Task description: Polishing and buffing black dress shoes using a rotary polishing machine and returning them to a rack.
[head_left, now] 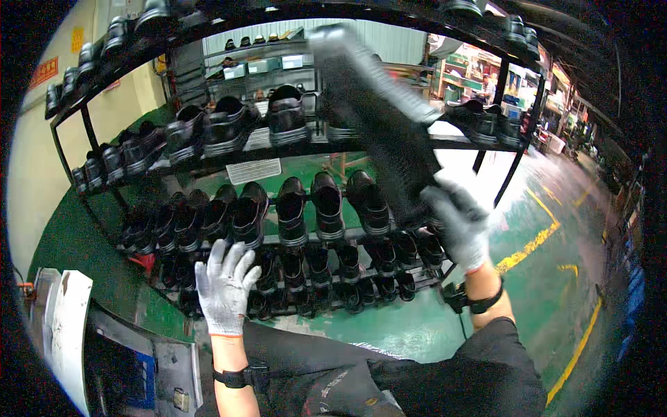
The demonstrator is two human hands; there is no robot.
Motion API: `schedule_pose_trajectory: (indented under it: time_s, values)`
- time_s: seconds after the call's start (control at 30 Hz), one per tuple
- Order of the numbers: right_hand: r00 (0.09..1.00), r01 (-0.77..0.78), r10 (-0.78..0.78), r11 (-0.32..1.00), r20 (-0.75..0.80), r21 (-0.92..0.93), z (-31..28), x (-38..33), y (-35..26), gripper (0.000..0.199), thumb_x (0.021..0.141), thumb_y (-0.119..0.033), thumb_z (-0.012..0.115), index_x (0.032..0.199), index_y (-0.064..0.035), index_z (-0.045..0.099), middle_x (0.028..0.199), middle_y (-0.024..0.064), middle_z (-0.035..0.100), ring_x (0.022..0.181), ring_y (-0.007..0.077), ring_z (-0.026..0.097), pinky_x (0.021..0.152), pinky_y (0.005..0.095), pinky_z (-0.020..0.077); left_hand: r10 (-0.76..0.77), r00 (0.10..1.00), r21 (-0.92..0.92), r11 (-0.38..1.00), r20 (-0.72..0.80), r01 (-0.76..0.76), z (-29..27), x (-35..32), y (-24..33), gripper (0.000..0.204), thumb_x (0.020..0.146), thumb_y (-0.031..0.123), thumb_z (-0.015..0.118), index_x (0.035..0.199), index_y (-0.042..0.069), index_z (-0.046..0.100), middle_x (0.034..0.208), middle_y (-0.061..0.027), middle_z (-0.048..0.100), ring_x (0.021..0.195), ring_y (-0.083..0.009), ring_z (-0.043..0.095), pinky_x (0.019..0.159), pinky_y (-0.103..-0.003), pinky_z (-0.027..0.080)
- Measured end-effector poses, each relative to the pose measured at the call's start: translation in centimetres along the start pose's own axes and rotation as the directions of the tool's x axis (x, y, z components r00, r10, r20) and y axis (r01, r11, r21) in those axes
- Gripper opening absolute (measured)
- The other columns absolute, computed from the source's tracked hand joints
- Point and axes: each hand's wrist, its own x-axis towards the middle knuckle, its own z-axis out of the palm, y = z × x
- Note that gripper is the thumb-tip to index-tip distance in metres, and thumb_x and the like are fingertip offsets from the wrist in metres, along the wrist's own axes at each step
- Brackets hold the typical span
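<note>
A workshop hall fills the frame: a green painted floor with yellow lines runs off to the right, and pale yellow walls close the upper left. A tall black metal rack spans the centre, its curved shelves lined with rows of black shoes. At the lower left sits a grey machine housing. In the upper middle, the right hand, in a grey knit glove, is clenched around the lower end of a black shoe sole, held up tilted with its ribbed tread showing, in front of the rack. The left hand, also gloved, is spread flat with fingers apart, holding nothing, close before the lower shelves.
</note>
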Motion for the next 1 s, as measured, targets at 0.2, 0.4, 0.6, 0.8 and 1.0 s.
schedule_pose_trajectory:
  time_s: [0.2,0.4,0.6,0.8,1.0]
  values:
    - [0.997,0.039,-0.005,0.882,0.075,-0.47,-6.4,8.7,9.2,0.024,0.084,-0.02,0.069,0.101,-0.0038,0.069,0.092,0.0145,0.068,0.086,0.0297,0.066,0.078,0.0341,0.0511,-0.066,0.98,-0.028,0.998,-0.19,0.062,-0.8,-0.8,-1.8,0.053,0.101,0.047,0.037,0.135,0.009,0.049,0.123,-0.0211,0.06,0.108,-0.0386,0.062,0.089,-0.053,0.053]
    - [0.91,0.193,0.162,0.65,0.382,-0.735,-3.3,14.8,17.1,0.035,0.086,-0.041,0.063,0.103,-0.0104,0.067,0.094,0.0149,0.069,0.093,0.0328,0.065,0.078,0.0418,0.0495,-0.025,0.948,0.061,0.997,-0.317,0.047,-0.9,-2.9,-1.4,0.043,0.099,0.043,0.045,0.126,0.01,0.056,0.111,-0.017,0.066,0.093,-0.0329,0.067,0.08,-0.048,0.056]
    - [0.896,0.153,-0.012,0.946,0.444,-0.285,2.6,16.7,12.9,0.048,0.087,-0.05,0.06,0.101,-0.0046,0.065,0.094,0.0185,0.067,0.09,0.0389,0.063,0.08,0.0468,0.048,0.033,0.89,0.092,0.996,-0.455,0.01,-2.6,-6.0,-1.1,0.041,0.097,0.044,0.05,0.121,0.012,0.059,0.104,-0.0119,0.068,0.085,-0.0265,0.066,0.073,-0.041,0.055]
    - [0.896,0.244,-0.061,0.895,0.44,-0.373,2.9,11.4,10.6,0.037,0.08,-0.037,0.072,0.071,-0.0034,0.059,0.068,0.0191,0.056,0.067,0.0361,0.06,0.06,0.0414,0.0462,-0.048,0.83,0.022,0.997,-0.556,0.073,-3.6,-7.4,-3.6,0.037,0.098,0.04,0.05,0.116,0.008,0.059,0.097,-0.0156,0.064,0.076,-0.0274,0.059,0.067,-0.038,0.049]
    - [0.895,0.252,-0.297,0.952,0.332,0.171,7.9,-5.9,-2.3,0.037,0.064,-0.012,0.082,0.059,-0.0102,0.046,0.056,0.009,0.041,0.047,0.0284,0.043,0.045,0.0384,0.0336,-0.268,0.81,-0.164,0.963,-0.522,0.213,-5.3,-9.8,-5.8,0.048,0.099,0.043,0.046,0.127,0.005,0.051,0.112,-0.0207,0.063,0.096,-0.0343,0.063,0.081,-0.043,0.052]
